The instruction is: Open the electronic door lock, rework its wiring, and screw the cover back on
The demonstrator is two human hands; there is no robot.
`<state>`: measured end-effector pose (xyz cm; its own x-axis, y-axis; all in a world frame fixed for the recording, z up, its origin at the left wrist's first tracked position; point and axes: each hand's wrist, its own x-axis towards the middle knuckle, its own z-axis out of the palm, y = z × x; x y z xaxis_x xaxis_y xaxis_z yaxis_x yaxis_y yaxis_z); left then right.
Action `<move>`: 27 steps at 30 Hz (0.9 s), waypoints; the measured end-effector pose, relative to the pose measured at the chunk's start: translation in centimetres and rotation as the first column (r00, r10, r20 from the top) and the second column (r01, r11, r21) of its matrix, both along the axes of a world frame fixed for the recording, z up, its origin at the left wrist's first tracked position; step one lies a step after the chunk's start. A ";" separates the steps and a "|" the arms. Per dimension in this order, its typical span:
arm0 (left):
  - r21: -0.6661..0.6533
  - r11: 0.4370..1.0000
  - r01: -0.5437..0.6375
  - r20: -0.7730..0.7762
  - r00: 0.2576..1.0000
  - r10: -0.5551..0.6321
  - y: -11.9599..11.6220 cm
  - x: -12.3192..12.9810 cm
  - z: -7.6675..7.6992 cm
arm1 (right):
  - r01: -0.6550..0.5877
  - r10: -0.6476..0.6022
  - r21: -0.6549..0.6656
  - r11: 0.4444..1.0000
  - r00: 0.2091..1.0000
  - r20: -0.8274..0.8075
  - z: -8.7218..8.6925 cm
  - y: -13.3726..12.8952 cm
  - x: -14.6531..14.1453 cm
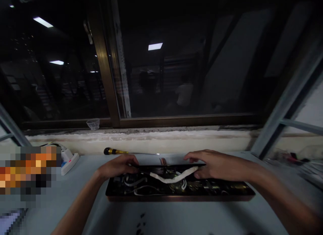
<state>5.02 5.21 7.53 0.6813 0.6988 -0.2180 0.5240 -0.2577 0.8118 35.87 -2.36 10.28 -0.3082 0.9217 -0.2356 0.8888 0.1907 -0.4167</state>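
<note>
A long, dark, shallow case lies open before me, with wires and small parts inside. Across it sags a white, sleeve-like strip, bowed in the middle. My right hand is at the strip's right end, which passes between thumb and fingers; the index finger reaches forward. My left hand rests over the case's far left edge with fingers curled together, near the strip's left end. What those fingers hold is hidden. Thin white wires loop inside the case.
Behind the case lies a yellow-and-black screwdriver, its shaft pointing right. Small reddish-brown pieces sit just beyond the case. A white power strip is at left, and a clear plastic cup stands on the window sill. Black bits lie in front.
</note>
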 end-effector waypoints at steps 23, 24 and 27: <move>0.244 0.970 -0.001 -0.030 1.000 0.009 0.0 0.3 -0.3 | -0.258 0.226 0.239 0.936 0.962 0.151 -0.8 -1.7 -10.1; 0.252 0.968 0.011 -0.036 0.999 -0.002 0.1 0.2 -0.3 | -0.264 0.229 0.242 0.934 0.960 0.162 -0.8 -1.6 -10.1; 0.277 0.960 0.041 -0.051 0.998 -0.028 0.2 0.1 -0.3 | -0.243 0.203 0.243 0.939 0.963 0.179 -0.8 -1.4 -10.1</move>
